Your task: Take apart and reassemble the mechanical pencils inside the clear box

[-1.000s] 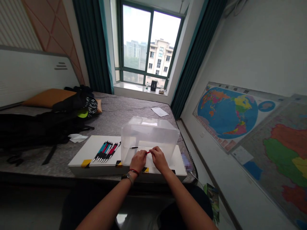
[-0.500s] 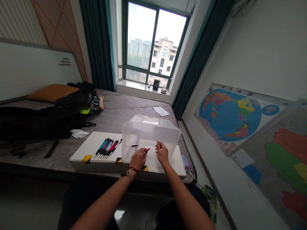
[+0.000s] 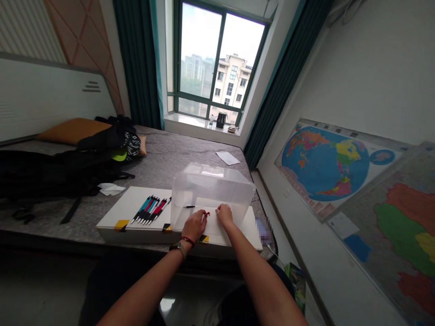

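My left hand (image 3: pixel 194 225) grips a red pen (image 3: pixel 207 213) in front of a clear plastic box (image 3: pixel 211 194) that stands on a white board (image 3: pixel 131 209). My right hand (image 3: pixel 224 214) is just right of it, fingers pinched at the pen's tip end; what it holds is too small to make out. A thin dark pen part (image 3: pixel 189 207) shows through the box wall. A row of several teal and red pens (image 3: pixel 151 210) lies on the board to the left of the box.
The board lies on a grey bed (image 3: pixel 170 158). A black backpack (image 3: pixel 50 174) and an orange pillow (image 3: pixel 68 131) are at the left, crumpled tissue (image 3: pixel 110 189) near the board, a paper sheet (image 3: pixel 228 158) farther back. Wall maps (image 3: pixel 326 158) hang at right.
Half a second ago my right hand was apart from the pen with fingers spread; it has come back to the pen's tip. My left hand has kept hold of the pen.
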